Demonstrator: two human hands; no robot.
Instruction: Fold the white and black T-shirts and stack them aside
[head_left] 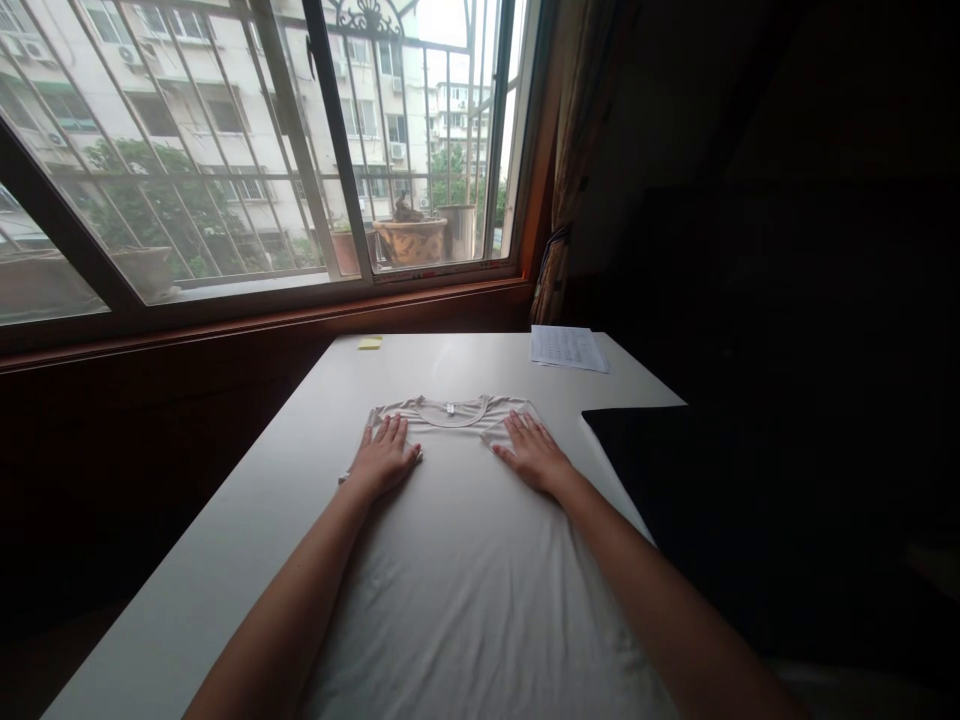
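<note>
A white T-shirt [457,540] lies spread on the white table [247,530], its neckline and small label at the far end. My left hand [384,458] rests flat on the shirt's upper left part, fingers apart. On the upper right part, my right hand [534,452] lies palm down with its fingers spread, over a folded-in sleeve. Wrinkles run down the lower part of the shirt between my forearms. Neither hand grips the cloth.
Printed papers [568,348] lie at the table's far right, and a yellow sticky note [370,342] at its far left. Dark cloth [637,450] covers the right edge. Beyond the table stand a barred window and a curtain [559,200].
</note>
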